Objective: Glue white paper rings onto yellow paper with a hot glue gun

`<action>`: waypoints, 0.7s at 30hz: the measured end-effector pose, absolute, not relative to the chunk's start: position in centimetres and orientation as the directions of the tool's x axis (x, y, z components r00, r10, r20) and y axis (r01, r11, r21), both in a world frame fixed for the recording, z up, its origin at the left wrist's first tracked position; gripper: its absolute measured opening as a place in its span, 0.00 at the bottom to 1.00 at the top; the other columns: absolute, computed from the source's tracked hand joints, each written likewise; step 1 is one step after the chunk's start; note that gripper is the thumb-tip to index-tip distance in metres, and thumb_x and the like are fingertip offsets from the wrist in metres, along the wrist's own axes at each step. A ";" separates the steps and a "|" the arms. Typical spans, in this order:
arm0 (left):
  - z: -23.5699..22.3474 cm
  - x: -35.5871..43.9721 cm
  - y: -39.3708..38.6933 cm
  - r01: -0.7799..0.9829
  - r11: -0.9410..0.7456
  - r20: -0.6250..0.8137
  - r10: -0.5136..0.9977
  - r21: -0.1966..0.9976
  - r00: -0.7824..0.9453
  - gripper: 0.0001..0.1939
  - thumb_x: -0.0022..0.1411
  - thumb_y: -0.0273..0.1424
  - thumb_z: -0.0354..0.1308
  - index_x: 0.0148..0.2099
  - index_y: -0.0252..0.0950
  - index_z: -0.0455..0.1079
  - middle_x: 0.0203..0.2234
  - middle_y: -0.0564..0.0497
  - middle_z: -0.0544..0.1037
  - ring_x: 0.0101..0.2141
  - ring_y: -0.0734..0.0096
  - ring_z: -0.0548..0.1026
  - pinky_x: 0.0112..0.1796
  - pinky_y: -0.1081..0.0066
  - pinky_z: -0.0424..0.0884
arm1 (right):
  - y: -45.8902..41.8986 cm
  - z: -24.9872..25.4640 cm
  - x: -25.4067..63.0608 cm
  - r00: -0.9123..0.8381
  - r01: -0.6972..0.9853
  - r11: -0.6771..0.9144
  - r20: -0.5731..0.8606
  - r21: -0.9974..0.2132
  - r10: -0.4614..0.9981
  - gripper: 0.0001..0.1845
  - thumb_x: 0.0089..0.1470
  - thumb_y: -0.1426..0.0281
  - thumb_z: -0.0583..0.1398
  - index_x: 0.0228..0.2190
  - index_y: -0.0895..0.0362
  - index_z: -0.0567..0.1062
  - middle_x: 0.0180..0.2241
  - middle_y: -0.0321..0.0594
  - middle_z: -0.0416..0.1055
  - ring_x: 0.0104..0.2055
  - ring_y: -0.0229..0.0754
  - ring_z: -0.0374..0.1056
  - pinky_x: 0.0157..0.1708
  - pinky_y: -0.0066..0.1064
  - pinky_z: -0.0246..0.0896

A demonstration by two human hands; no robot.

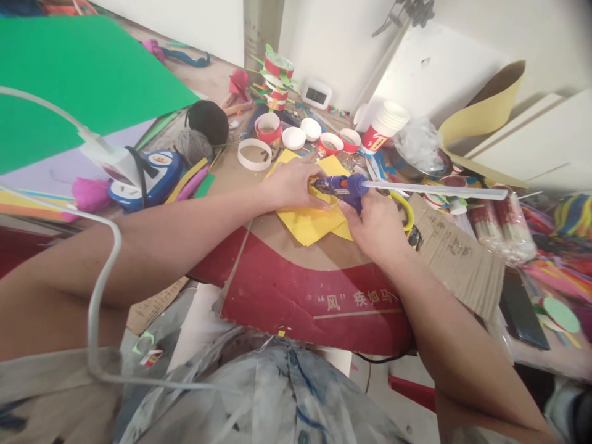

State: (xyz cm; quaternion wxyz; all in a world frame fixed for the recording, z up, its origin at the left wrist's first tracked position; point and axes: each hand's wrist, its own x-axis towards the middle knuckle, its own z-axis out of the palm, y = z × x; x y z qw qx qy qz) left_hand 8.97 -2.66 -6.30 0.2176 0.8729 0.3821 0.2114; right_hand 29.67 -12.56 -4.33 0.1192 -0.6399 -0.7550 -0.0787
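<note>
My left hand point(292, 184) curls around a small round paper piece point(322, 198) with yellow inside, mostly hidden by my fingers. Beneath it lie yellow paper sheets point(307, 227), overlapping on the cardboard. In my right hand point(378, 227) is a blue hot glue gun point(352, 187), its nozzle pointing left into the opening of the round piece. Whether the tip touches it, I cannot tell. A long white glue stick point(439, 189) sticks out of the gun's back to the right. Yellow-handled scissors point(407, 209) lie just beyond my right hand.
Several cut paper-cup rings point(254, 154) and a stack of paper cups point(385, 123) stand behind my hands. A white digital timer point(317, 94) is farther back. Green card point(92, 86) and a white cable point(108, 271) are on the left; corrugated cardboard point(456, 253) and a phone point(522, 308) on the right.
</note>
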 end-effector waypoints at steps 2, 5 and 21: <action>-6.3 9.0 -2.7 0.579 -0.609 0.195 0.761 0.542 0.619 0.32 0.54 0.56 0.70 0.54 0.42 0.80 0.55 0.45 0.81 0.58 0.47 0.76 0.57 0.56 0.70 | -12.5 -4.5 29.8 -0.158 0.984 0.177 0.298 -0.037 0.941 0.30 0.72 0.52 0.50 0.51 0.63 0.78 0.41 0.61 0.81 0.43 0.62 0.75 0.43 0.49 0.70; -6.2 9.0 -2.8 0.582 -0.604 0.192 0.766 0.544 0.614 0.31 0.54 0.55 0.70 0.54 0.43 0.80 0.53 0.45 0.81 0.58 0.46 0.75 0.56 0.55 0.70 | -12.4 -4.7 30.0 -0.138 0.988 0.152 0.318 -0.017 0.938 0.30 0.71 0.53 0.49 0.49 0.63 0.78 0.41 0.61 0.80 0.42 0.63 0.75 0.43 0.50 0.70; -6.3 9.0 -2.8 0.582 -0.609 0.209 0.766 0.539 0.609 0.31 0.54 0.54 0.71 0.53 0.41 0.80 0.53 0.45 0.82 0.56 0.47 0.76 0.56 0.56 0.70 | -12.6 -3.7 30.1 -0.115 0.991 0.127 0.236 -0.037 0.965 0.25 0.70 0.56 0.53 0.51 0.63 0.77 0.44 0.62 0.80 0.46 0.63 0.77 0.47 0.50 0.70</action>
